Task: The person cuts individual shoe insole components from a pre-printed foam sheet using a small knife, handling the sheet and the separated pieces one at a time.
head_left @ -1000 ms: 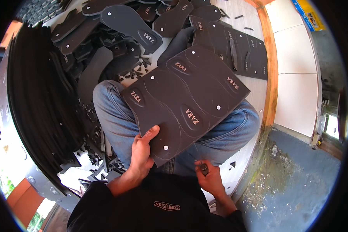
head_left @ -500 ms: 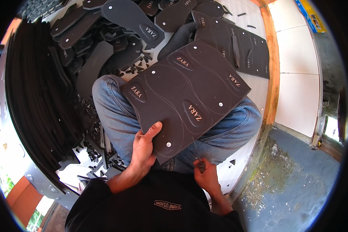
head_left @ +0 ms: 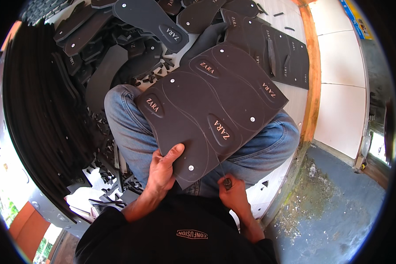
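A dark sheet [head_left: 180, 114] with several insole outlines and raised oval stamps lies tilted across my lap. My left hand [head_left: 162, 169] grips its near left corner, thumb on top and fingers hidden underneath. A thin-bladed knife [head_left: 227, 183] with a dark handle is in my closed right hand [head_left: 235, 196], below the sheet's near right edge. Its narrow blade reaches up to that edge, beside an outline; how far it goes in I cannot tell. A white dot marks the part of the sheet near my left thumb.
A tall stack of dark sheets [head_left: 44, 101] stands at the left. Cut insole pieces [head_left: 149, 22] are heaped at the far side, with small scraps [head_left: 156, 72] around them. Another marked sheet [head_left: 290, 57] lies at the far right, by a wooden edge [head_left: 313, 88].
My right hand and the knife have moved slightly up and left, toward the sheet. The sheet and my left hand have shifted a little.
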{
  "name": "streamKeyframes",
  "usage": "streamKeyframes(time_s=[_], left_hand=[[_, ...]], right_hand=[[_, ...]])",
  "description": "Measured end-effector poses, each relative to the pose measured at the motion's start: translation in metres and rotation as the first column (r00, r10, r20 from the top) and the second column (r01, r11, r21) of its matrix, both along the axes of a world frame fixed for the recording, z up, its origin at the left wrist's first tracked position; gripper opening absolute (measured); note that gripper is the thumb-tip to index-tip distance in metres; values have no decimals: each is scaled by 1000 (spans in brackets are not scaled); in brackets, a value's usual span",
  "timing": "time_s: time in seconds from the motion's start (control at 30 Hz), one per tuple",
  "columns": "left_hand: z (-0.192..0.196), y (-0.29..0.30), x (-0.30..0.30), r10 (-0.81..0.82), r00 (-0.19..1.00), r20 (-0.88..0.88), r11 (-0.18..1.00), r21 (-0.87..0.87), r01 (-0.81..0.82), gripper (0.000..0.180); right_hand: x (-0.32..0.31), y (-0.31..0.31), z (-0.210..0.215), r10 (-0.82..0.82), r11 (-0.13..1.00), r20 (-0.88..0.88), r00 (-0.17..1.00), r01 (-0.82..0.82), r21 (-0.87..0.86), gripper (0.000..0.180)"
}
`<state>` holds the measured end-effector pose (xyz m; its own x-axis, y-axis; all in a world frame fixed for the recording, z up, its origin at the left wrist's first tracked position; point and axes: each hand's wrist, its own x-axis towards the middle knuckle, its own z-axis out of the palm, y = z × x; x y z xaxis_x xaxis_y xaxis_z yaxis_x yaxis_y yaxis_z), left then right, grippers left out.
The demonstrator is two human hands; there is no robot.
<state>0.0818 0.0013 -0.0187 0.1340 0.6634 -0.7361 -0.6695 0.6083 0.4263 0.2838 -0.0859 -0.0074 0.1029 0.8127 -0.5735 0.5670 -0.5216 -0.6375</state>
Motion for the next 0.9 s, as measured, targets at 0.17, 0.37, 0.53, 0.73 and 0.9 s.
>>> streamKeyframes(time_s=[0.17,0.37,0.53,0.73,0.9], left_hand=[[-3,0,-1,5,1000,-7,1000,25,-5,32],[-5,0,-1,4,1000,0,999,46,-4,32],[-6,-1,-3,0,1000,8,998,59,0,32],[-8,-2,-4,17,999,40,996,82,-20,32],[-8,-4,-6,36,998,51,994,98,-41,30]], right_hand=[[-2,7,-6,38,999,31,999,-39,0,4],[-7,14,-13,64,998,92,994,-66,24,5],[-12,23,-15,76,997,120,990,-75,-15,7],[-22,39,-18,71,997,144,987,-69,-19,15],[-21,42,-30,139,989,152,979,-144,21,17]])
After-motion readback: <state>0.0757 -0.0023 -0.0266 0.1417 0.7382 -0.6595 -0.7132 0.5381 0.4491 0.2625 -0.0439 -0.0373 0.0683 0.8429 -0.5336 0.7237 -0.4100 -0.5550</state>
